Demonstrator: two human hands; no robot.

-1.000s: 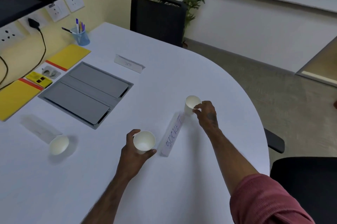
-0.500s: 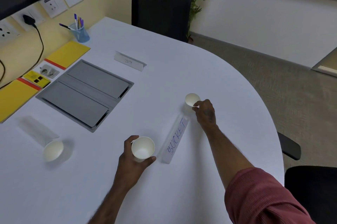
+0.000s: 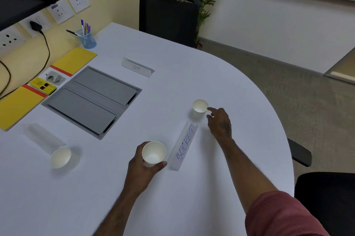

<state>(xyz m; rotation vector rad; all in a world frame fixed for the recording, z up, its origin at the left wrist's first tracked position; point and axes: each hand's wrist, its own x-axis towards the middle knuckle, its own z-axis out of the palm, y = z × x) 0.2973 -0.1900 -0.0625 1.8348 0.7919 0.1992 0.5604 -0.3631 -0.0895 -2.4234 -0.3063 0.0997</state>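
Three white paper cups stand on the white table (image 3: 221,187). My left hand (image 3: 141,168) grips the near cup (image 3: 153,154) from its left side, thumb under the rim. The far cup (image 3: 199,107) stands upright past the end of a folded name card reading "BUCKET" (image 3: 184,146). My right hand (image 3: 219,120) hovers just right of that cup, fingers loose, index fingertip at its rim but no grip on it. A third cup (image 3: 61,158) sits alone at the left beside a blank folded card (image 3: 41,137).
A grey cable hatch (image 3: 92,99) is set into the table. Behind it lie yellow folders (image 3: 75,61), a "BETA" card (image 3: 137,67) and a blue pen holder (image 3: 87,39). A black chair (image 3: 169,16) stands at the far edge, another chair (image 3: 326,193) at the right.
My right hand has let go of the far cup and drawn back slightly to its right. My left hand keeps holding the near cup. The camera view shifted a little.
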